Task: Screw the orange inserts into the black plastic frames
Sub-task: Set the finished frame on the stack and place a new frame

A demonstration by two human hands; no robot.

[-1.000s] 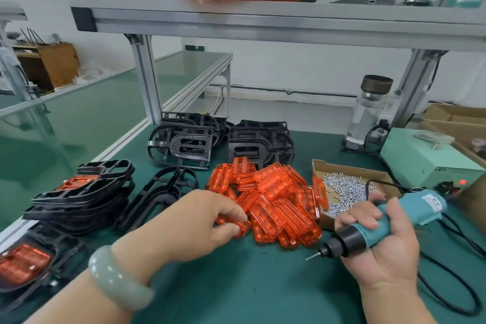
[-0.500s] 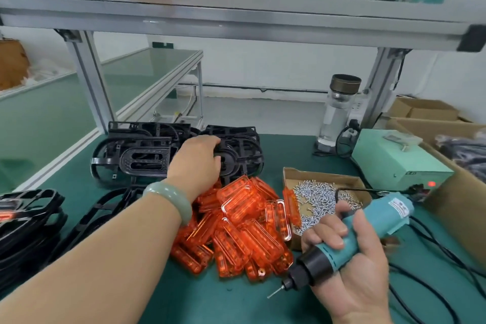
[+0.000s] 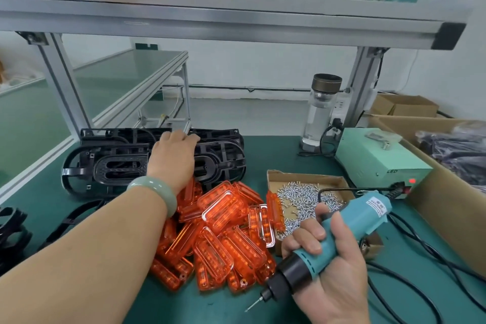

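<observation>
On a green workbench (image 3: 276, 155), a left hand (image 3: 172, 159) wearing a pale green bangle (image 3: 155, 189) rests on the top edge of upright black frames (image 3: 115, 163) behind a heap of orange inserts (image 3: 223, 231), while the right hand (image 3: 334, 271) grips a teal electric screwdriver (image 3: 342, 234) near a cardboard box of screws (image 3: 305, 175)

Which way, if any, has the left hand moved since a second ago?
Yes: the left hand went from the orange inserts back onto the black frames.

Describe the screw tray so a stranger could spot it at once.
Start at the green workbench, then find the heap of orange inserts in its middle. Just right of the heap lies a shallow cardboard tray, the only container holding small silver screws.
</observation>
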